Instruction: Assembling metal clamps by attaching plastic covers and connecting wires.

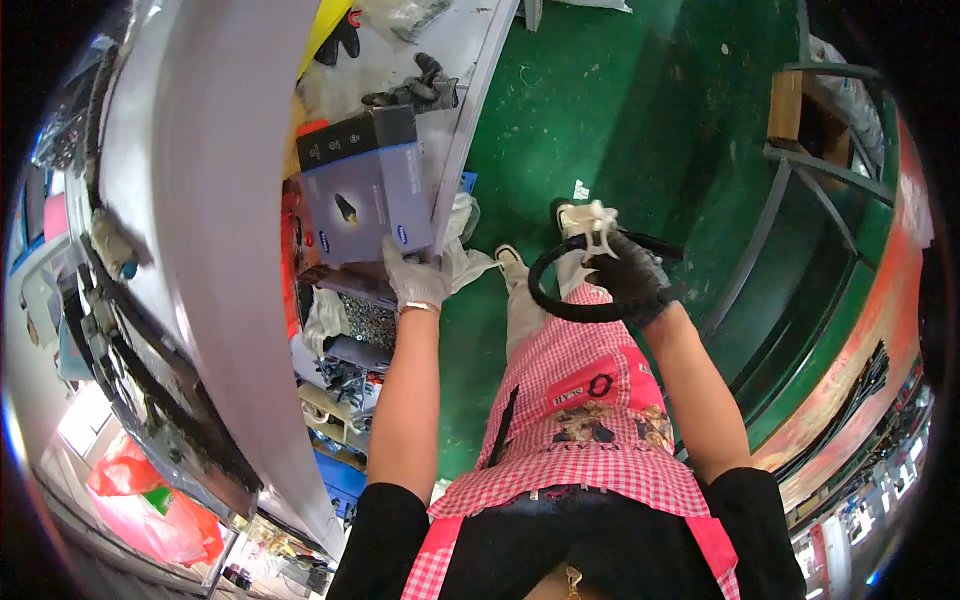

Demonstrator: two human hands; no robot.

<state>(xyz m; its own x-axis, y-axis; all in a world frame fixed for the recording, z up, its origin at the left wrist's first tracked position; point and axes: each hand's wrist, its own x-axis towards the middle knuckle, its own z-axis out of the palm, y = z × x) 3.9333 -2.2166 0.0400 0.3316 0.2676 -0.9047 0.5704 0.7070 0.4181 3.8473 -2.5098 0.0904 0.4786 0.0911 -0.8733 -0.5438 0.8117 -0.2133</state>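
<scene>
In the head view, the two hands are well apart. At nine to ten o'clock, the left hand [415, 278] in a pale grey-white glove touches the lower edge of a grey-and-black printed cardboard box [365, 195], a finger against its front face; how tightly it closes cannot be told. The box sits at ten to eleven o'clock, tilted, its contents hidden.

At three o'clock, the right hand [632, 278] in a dark glove is curled round a thick black ring-shaped loop [575, 313] and a white plastic-looking piece [598, 222], which juts out toward twelve.

Just below nine o'clock, under the box, an open bin is filled with small shiny pieces [370, 322]; below it lie tangled dark parts [345, 383]. A blue plastic container [342, 484] stands at seven, its contents unclear. At two, an open brown cardboard carton [784, 112] has a dark, unreadable interior.
</scene>
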